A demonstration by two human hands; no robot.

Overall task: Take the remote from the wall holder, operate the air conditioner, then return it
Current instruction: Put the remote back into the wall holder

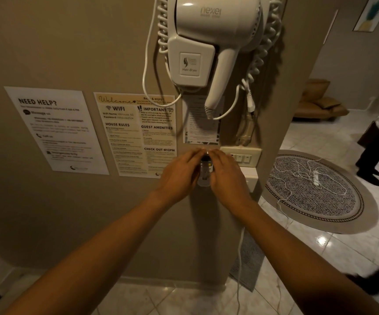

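The left hand (179, 171) and right hand (226, 172) flanked the remote (206, 167), fingers extended flat along its sides and nearly meeting at its top; whether either actually gripped it could not be told. The remote stood upright in the wall holder (203, 183), whose clear base showed just below the palms. Just right of the right hand sat a switch plate (243, 156). Above both hands hung a wall-mounted hair dryer (206, 42), and left of the left hand, a welcome notice (136, 133).

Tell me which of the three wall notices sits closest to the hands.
The narrow notice right under the hair dryer; its bottom edge ends just above both hands' fingers. The Welcome sheet lies left of the left hand; the NEED HELP sheet is farthest left.
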